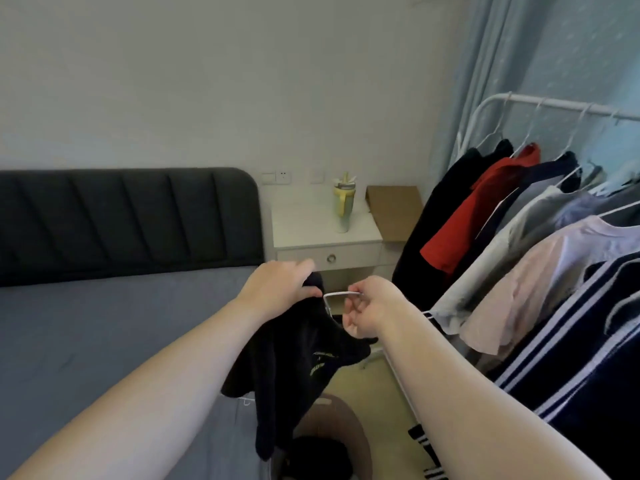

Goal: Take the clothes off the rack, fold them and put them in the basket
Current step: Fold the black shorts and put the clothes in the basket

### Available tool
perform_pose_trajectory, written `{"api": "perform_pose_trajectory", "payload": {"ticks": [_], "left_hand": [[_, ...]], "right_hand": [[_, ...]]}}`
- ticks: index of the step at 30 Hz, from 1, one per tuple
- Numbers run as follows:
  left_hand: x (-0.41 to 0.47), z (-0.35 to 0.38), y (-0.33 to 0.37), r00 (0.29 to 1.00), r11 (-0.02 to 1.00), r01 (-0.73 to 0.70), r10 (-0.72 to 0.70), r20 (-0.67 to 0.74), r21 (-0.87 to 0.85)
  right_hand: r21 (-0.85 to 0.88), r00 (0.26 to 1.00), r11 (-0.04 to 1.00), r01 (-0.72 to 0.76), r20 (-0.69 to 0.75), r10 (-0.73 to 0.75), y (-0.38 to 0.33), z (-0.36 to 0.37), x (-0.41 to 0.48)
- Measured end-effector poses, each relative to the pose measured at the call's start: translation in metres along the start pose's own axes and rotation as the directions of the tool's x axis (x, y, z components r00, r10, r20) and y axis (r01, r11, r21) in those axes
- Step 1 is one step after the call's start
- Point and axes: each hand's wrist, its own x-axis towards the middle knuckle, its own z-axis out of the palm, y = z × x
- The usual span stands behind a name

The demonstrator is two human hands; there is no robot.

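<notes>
Step in hand, as judged: freeing one dark garment (298, 362) from its white hanger (341, 294) ahead of folding. The garment hangs in mid-air between the bed (104, 341) on the left and the rack (554, 105) on the right, directly above the basket (346, 424) at the near edge, which already holds something dark. The left hand (280, 287) grips the top of the garment, fingers curled over the cloth and thumb pinching beneath. The right hand (370, 306) is curled round the exposed wire of the hanger just beside it. Part of the hanger is hidden inside the cloth, so how far it is out cannot be told. Recommendation: keep the left grip firm at the neckline and draw the hanger out to the right, tipping one arm of it through the opening first, not pulling straight, which would stretch the collar. A hanger end appears to show at the lower left hem; watch for snagging there. The hanging clothes (519, 271) sit close on the right, so keep the hanger's hook clear of them. The bed offers a flat surface for folding before the garment goes down into the basket.
</notes>
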Motion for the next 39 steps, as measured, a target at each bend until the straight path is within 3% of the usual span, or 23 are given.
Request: {"api": "perform_pose_trajectory", "payload": {"ticks": [4,11,13,16,19,22,26,28,30,33,35,37,39], "left_hand": [[-0.013,0.013,-0.025,0.995,0.997,0.073,-0.075,0.065,0.034],[-0.041,0.018,-0.062,0.961,0.988,0.109,-0.134,0.243,0.114],[-0.054,0.017,-0.074,0.931,0.973,0.171,-0.211,0.297,0.155],[-0.065,0.017,-0.090,0.879,0.930,0.325,-0.365,0.306,0.175],[-0.070,0.018,-0.100,0.822,0.877,0.428,-0.478,0.310,0.219],[-0.076,0.020,-0.106,0.761,0.838,0.473,-0.544,0.353,0.271],[-0.088,0.024,-0.111,0.618,0.775,0.517,-0.632,0.469,0.364],[-0.094,0.026,-0.114,0.547,0.739,0.540,-0.672,0.499,0.403],[-0.101,0.029,-0.116,0.477,0.705,0.549,-0.705,0.524,0.449],[-0.111,0.035,-0.121,0.359,0.649,0.539,-0.754,0.550,0.537],[-0.120,0.039,-0.125,0.289,0.606,0.563,-0.781,0.553,0.562],[-0.129,0.044,-0.128,0.257,0.593,0.581,-0.784,0.566,0.557],[-0.136,0.049,-0.131,0.273,0.602,0.606,-0.771,0.575,0.520]], "right_hand": [[-0.068,1.000,0.998,0.009,0.011,-0.009,0.016,0.030,0.019],[0.051,0.999,0.998,0.034,0.009,-0.034,0.005,0.058,0.040],[-0.002,1.000,1.000,0.012,0.012,-0.012,0.001,0.062,0.046],[-0.227,0.989,0.974,-0.010,0.139,0.043,0.007,0.081,0.047],[-0.509,0.966,0.856,0.093,0.255,0.046,0.019,0.102,0.039],[-0.662,0.941,0.692,0.286,0.332,-0.071,0.022,0.115,0.029],[-0.715,0.844,0.449,0.536,0.458,-0.278,0.016,0.124,0.035],[-0.731,0.802,0.334,0.595,0.514,-0.304,0.017,0.124,0.045],[-0.738,0.783,0.284,0.612,0.515,-0.350,0.021,0.122,0.057],[-0.734,0.766,0.272,0.623,0.501,-0.403,0.030,0.122,0.076],[-0.715,0.770,0.322,0.621,0.479,-0.421,0.036,0.125,0.088],[-0.695,0.796,0.401,0.597,0.453,-0.400,0.044,0.131,0.103],[-0.712,0.831,0.430,0.555,0.454,-0.322,0.059,0.136,0.127]]}}
